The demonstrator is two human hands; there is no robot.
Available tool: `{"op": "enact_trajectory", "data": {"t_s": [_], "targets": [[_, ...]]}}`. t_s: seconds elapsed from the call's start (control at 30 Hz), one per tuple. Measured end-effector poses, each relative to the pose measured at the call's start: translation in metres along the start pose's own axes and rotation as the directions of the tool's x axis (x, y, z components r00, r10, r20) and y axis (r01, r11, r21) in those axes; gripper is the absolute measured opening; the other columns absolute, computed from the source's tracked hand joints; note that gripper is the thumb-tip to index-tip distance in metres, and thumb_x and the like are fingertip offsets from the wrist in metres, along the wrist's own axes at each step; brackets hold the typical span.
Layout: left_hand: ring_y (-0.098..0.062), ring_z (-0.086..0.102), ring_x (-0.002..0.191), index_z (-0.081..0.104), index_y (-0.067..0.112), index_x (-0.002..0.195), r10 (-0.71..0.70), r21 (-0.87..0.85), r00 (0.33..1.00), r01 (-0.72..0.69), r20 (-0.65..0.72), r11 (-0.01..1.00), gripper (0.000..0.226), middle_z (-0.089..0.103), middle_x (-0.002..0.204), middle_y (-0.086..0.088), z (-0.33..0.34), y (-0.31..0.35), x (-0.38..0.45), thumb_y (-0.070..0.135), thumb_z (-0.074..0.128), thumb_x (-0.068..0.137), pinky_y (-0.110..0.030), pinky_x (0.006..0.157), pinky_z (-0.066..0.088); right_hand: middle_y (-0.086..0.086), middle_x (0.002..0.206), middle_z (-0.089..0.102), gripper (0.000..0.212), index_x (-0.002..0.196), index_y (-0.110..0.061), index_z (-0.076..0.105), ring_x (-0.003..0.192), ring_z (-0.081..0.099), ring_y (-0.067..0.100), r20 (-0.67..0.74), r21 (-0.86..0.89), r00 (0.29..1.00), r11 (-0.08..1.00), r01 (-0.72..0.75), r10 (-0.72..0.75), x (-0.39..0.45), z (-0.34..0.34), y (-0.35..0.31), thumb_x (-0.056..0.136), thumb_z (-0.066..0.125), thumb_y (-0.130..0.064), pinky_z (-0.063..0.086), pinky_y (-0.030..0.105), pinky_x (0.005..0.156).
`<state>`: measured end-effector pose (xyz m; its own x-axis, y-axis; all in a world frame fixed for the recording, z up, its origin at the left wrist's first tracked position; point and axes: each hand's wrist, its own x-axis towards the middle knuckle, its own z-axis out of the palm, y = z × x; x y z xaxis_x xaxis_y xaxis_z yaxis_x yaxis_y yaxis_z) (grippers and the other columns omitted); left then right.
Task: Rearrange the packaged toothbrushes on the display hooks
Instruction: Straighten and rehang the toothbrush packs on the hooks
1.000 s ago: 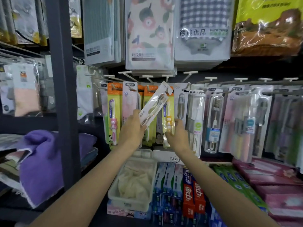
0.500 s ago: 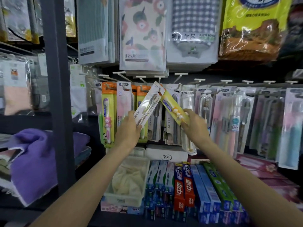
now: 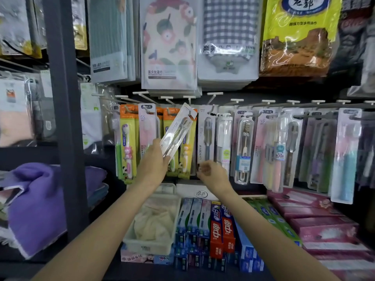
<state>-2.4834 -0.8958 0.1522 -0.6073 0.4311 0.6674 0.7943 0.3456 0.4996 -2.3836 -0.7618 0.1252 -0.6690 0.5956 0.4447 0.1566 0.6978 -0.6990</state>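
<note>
My left hand [image 3: 154, 161] grips the lower end of a white, clear-fronted toothbrush pack [image 3: 178, 128]. The pack is tilted, its top by a display hook [image 3: 189, 102]. Behind it a yellow children's toothbrush pack [image 3: 187, 153] hangs straight on its hook. My right hand [image 3: 212, 174] is lower and to the right, its fingers curled at the bottom edge of a grey toothbrush pack [image 3: 205, 138]. Whether they pinch that pack is unclear. More packaged toothbrushes [image 3: 243, 147] hang in a row to the right.
A dark shelf post [image 3: 63, 118] stands at the left, with purple towels [image 3: 38, 203] beside it. Under the hooks are a white bin [image 3: 151, 245] of cloth, toothpaste boxes [image 3: 222, 228] and pink boxes [image 3: 320, 218]. Bagged towels [image 3: 169, 43] hang above.
My right hand held the yellow pack tilted off its hook; that pack now hangs straight and the hand has dropped lower. My left hand still holds the white pack.
</note>
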Motion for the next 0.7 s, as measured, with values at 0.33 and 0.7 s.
{"op": "enact_trajectory", "data": {"t_s": [0.33, 0.7], "targets": [[-0.025, 0.058, 0.084, 0.039, 0.005, 0.12, -0.103, -0.142, 0.992, 0.093, -0.067, 0.986, 0.034, 0.057, 0.104, -0.013, 0.038, 0.009, -0.005, 0.007, 0.054, 0.09, -0.035, 0.068, 0.048, 0.015, 0.123, 0.048, 0.044, 0.122, -0.001, 0.045, 0.107, 0.05, 0.025, -0.363, -0.005, 0.925, 0.992, -0.123, 0.113, 0.002, -0.056, 0.056, 0.086, 0.065, -0.016, 0.04, 0.026, 0.085], [-0.028, 0.057, 0.099, 0.032, 0.005, 0.132, -0.105, -0.15, 0.991, 0.092, -0.077, 0.984, 0.044, 0.052, 0.115, -0.015, 0.043, 0.016, -0.011, 0.008, 0.049, 0.093, -0.041, 0.083, 0.05, 0.011, 0.114, 0.057, 0.052, 0.125, -0.004, 0.04, 0.1, 0.054, 0.022, -0.204, 0.149, 0.968, 0.982, -0.115, 0.144, 0.019, -0.025, 0.045, 0.084, 0.068, -0.02, 0.046, 0.035, 0.085]]}}
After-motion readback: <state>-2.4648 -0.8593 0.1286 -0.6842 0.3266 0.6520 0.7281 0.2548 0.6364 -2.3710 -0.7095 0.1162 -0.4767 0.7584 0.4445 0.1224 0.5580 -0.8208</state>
